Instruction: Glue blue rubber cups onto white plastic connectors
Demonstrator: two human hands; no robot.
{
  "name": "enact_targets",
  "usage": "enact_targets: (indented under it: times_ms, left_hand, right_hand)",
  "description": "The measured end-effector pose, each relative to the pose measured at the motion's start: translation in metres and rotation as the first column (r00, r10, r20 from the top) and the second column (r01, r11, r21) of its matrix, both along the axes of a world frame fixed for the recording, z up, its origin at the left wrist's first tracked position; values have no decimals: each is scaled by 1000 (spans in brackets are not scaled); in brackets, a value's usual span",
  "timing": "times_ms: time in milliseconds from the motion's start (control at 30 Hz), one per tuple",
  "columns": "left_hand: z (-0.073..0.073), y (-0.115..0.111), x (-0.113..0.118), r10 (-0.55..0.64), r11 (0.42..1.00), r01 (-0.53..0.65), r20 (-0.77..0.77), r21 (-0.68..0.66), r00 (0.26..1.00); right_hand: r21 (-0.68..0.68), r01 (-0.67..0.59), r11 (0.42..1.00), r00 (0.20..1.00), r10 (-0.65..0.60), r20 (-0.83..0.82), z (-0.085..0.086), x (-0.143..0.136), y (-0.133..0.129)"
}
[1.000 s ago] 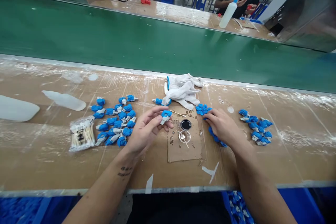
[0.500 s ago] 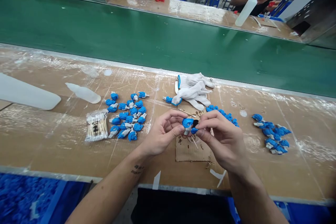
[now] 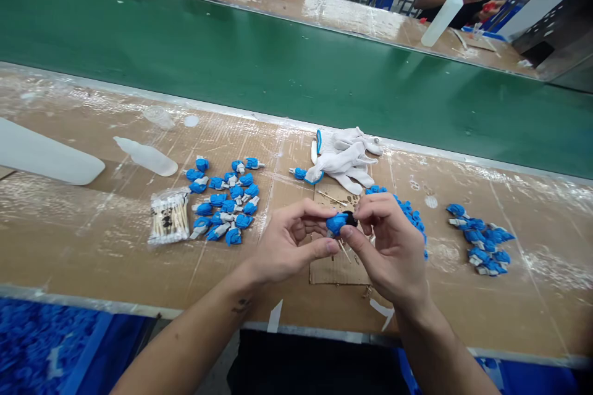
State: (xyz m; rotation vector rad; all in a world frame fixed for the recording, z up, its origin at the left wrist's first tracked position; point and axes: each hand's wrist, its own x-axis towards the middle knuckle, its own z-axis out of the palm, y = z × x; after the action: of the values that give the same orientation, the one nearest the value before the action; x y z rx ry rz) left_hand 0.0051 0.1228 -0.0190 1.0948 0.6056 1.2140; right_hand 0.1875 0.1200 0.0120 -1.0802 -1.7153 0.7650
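Observation:
Above a small piece of cardboard [image 3: 319, 271], both hands meet at a small blue plastic part [image 3: 336, 223] with a grey-white piece on it. My left hand [image 3: 296, 237] grips this part between thumb and fingers. From the other side my right hand [image 3: 391, 241] pinches at it, thumb tip pressed to its edge; anything smaller inside that pinch is hidden. Just behind the fingertips shows a round black thing [image 3: 351, 218], partly covered. Cotton swabs [image 3: 334, 199] lie on the cardboard. Several small blue pieces [image 3: 407, 210] lie beyond my right hand.
Blue-and-grey parts [image 3: 227, 197] lie left, more blue parts [image 3: 482, 237] right. A bag of cotton swabs [image 3: 169, 217], squeeze bottle [image 3: 147, 156] and white gloves [image 3: 345, 160] sit on the bench. Behind runs a green conveyor belt [image 3: 278, 62]; people work beyond it.
The blue part has turned in my left fingers. My right thumb has moved onto it, and the small blue piece seen earlier at my right fingertips no longer shows apart. The view shifted slightly.

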Motion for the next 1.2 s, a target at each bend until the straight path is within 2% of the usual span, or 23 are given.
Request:
enact_targets:
  times_ms: [133, 233, 333, 500, 667, 800, 867, 967, 1033, 1133, 1167, 1200]
  left_hand:
    - [-6, -2, -1, 174, 967, -151, -95, 206, 980]
    - [-7, -4, -5, 250, 898, -155, -187, 411, 950]
    - [-3, -6, -8, 250, 850, -119, -194, 513, 948]
    - [0, -9, -5, 135, 892, -72, -112, 446, 984]
    - [0, -8, -7, 53, 956, -11, -135, 294, 989]
    - [3, -6, -9, -100, 973, 95, 13, 209, 995]
    - [2, -7, -8, -135, 982, 121, 85, 146, 987]
    - [-1, -11, -2, -102, 995, 97, 145, 37, 984]
    - [-5, -12, 0, -84, 996, 85, 137, -4, 987]
    - [-8, -7, -5, -94, 994, 89, 89, 63, 992]
    - [-8, -2, -10, -50, 993, 44, 49, 113, 998]
    - [-7, 5, -18, 51, 985, -46, -24, 167, 998]
  right_hand:
    - [-5, -37, 999, 999, 37, -4, -1, -3, -1]
    - [-38, -94, 995, 995, 93, -33, 1, -3, -1]
    - [-38, -143, 989, 988, 141, -57, 3, -1, -2]
    - [109, -208, 972, 977, 201, 68, 2, 2, -5]
    - [296, -211, 932, 973, 172, 152, 5, -2, -4]
    - [428, -241, 871, 967, 179, 180, 9, -4, -2]
    - [463, -247, 851, 961, 156, 227, 9, -4, -3]
    - [493, -233, 838, 948, 81, 309, 8, -7, -5]
    - [510, -211, 834, 951, 56, 303, 9, -12, -7]
    - [520, -165, 838, 972, 49, 228, 16, -7, -9]
    - [512, -117, 851, 978, 11, 206, 17, 2, -8]
    - [492, -51, 869, 983, -42, 177, 17, 16, -8]
